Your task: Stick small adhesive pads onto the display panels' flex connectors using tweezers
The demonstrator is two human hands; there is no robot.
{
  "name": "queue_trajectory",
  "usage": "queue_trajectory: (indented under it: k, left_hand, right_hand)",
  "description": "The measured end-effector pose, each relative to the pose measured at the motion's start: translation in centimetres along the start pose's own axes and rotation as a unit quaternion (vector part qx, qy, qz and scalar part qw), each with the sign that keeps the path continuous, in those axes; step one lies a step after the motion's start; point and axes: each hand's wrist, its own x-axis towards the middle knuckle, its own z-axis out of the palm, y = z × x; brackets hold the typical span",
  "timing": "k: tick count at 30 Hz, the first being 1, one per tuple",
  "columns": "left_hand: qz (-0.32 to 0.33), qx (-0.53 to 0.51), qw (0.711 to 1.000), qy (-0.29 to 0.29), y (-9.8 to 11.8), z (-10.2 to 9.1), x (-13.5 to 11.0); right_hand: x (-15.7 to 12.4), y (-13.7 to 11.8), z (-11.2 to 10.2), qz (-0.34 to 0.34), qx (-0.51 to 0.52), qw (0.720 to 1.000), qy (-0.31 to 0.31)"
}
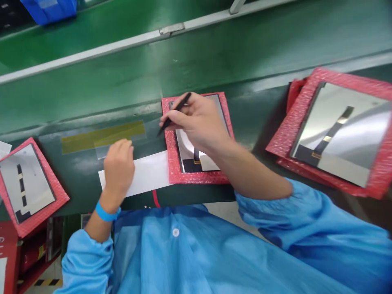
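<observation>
My right hand (199,122) grips a slim black pointed tool (177,110), like a pen or tweezers; its tip points down and left. The hand is over a display panel (186,157) with a silvery back and a dark flex strip, partly hidden by the hand and forearm. That panel lies on a pink bubble-wrap sheet (199,178). My left hand (119,167), a blue band on its wrist, is curled closed above a white paper strip (150,171). Whatever its fingers may hold is hidden. Just beyond it lies a yellow strip on clear film (104,136).
On the right, another display panel (346,134) rests on stacked pink bubble wrap (288,139). A similar panel (27,179) on pink wrap lies at the left. A metal rail (122,47) crosses the green bench, with a blue bin (53,10) beyond it.
</observation>
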Motion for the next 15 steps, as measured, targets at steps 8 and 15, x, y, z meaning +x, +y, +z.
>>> queue_trajectory:
  k: [8,15]
  left_hand:
    - [0.111,0.067,0.992,-0.004,-3.8,2.4,5.1]
    - [0.113,0.091,0.989,0.018,-2.8,2.7,4.3]
  right_hand:
    - [4.4,5.3,1.4,-0.007,-0.055,0.998,-0.023]
    - [3.2,4.6,0.6,0.012,-0.092,0.996,-0.008]
